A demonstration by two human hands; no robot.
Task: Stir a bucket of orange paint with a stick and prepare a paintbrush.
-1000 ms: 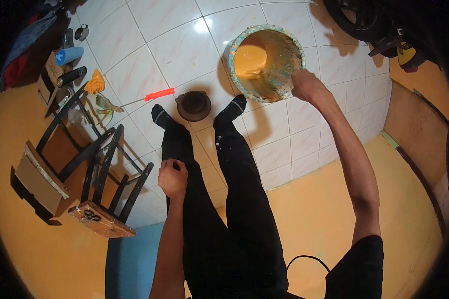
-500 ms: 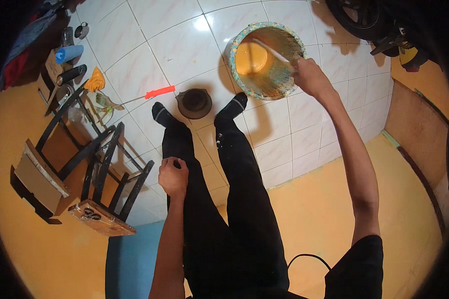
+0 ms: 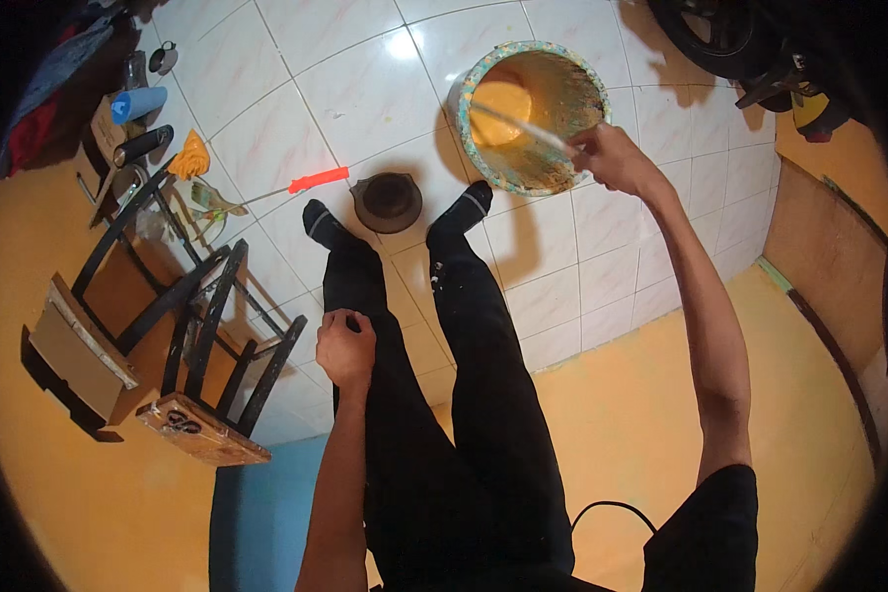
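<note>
My right hand grips a pale stick at the paint-spattered bucket; the stick reaches down into orange liquid inside. My left hand rests closed on my left thigh; whether anything is in its curled fingers is hidden. A dark, shallow pot sits between my socked feet. Left of it lies a long metal rod with a bright orange handle.
Black chairs or frames lie at the left, near an orange cloth, a blue cylinder, a black cylinder and clothes. A vehicle's black wheel is at upper right, above a brown board.
A pale stick, not visible a second ago, now shows across the bucket in my right hand. That hand has shifted slightly within the bucket's near right side; my left hand stays on my thigh.
</note>
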